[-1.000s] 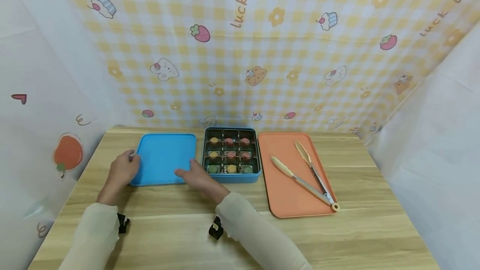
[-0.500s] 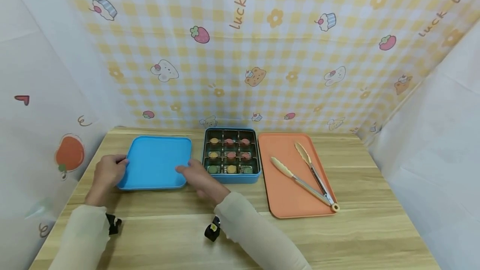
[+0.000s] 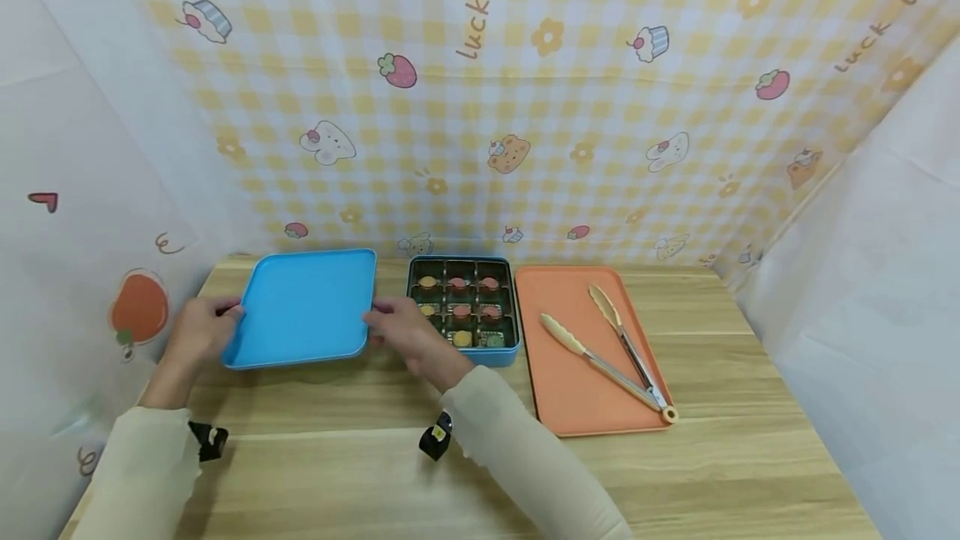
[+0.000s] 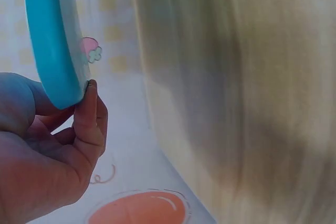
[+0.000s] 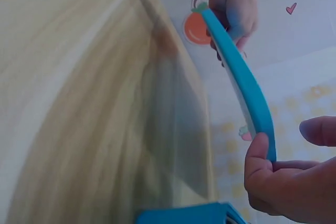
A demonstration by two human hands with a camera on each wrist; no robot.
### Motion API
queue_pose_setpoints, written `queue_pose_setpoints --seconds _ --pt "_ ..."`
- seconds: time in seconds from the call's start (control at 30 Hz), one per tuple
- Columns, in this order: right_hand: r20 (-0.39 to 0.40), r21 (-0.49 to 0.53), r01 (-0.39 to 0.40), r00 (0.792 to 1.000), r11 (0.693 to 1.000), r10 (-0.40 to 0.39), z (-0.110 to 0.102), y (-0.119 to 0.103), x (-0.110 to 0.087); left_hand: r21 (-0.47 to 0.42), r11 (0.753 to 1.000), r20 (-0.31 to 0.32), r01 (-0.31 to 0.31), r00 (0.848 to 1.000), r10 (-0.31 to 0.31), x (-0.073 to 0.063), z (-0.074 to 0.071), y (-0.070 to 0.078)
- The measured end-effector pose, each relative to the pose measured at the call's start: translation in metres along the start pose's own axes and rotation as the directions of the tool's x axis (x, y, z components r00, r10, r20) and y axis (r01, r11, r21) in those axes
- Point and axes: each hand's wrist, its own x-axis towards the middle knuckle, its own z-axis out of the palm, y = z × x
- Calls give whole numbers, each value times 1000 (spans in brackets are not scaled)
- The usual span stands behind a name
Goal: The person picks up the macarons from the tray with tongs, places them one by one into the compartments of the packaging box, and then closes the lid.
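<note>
A shallow blue rectangular lid (image 3: 303,307) is held up over the left part of the table, blue face up and slightly tilted. My left hand (image 3: 198,333) grips its left edge; in the left wrist view the fingertips (image 4: 90,88) curl beneath the rim and the thumb lies on the other side. At the right edge, my right hand (image 3: 408,336) holds the near corner, its fingers (image 5: 257,158) bent under the rim. Just right of that hand stands a blue box (image 3: 487,357) with a dark divided insert holding several small yellow, red and green pieces, partly covered by the hand.
An orange tray (image 3: 555,390) lies to the right of the box, bearing a pair of tongs (image 3: 618,373) with cream tips, spread apart. The wooden table (image 3: 337,457) backs onto a yellow checked cloth (image 3: 465,132), with white sheets at both sides.
The lid has shifted left and risen off the table, now tilted. My left hand moved left with it; my right hand has come up slightly and taken hold of the right edge.
</note>
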Motion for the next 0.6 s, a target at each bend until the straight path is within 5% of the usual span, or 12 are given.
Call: queue_pose_setpoints --seconds 0.23,0.6 --pt "-7 -51 68 998 996 -68 -19 -6 3 1 999 17 -33 999 33 -1 0 14" --pt "-71 -119 153 984 981 -162 -51 -10 -2 -118 985 -9 -124 992 124 -6 10 41"
